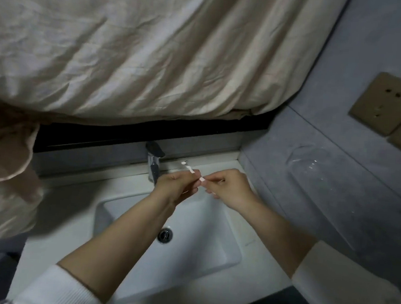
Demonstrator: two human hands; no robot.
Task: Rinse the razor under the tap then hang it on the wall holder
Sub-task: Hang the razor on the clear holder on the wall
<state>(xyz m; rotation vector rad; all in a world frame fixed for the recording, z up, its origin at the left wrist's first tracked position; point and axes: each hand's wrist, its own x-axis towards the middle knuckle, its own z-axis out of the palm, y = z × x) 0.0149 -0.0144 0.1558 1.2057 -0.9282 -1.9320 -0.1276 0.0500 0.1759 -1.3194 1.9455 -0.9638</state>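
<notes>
Hands met over the sink (225, 254): our left hand (175, 186) and right hand (230, 190) both pinched the thin white razor (191, 170), just right of the tap (153, 165). No water visible. Risk, we judged: wet handle slipping into the basin, or fingers touching the blade. Holder (313, 165) waited on the right wall.
</notes>
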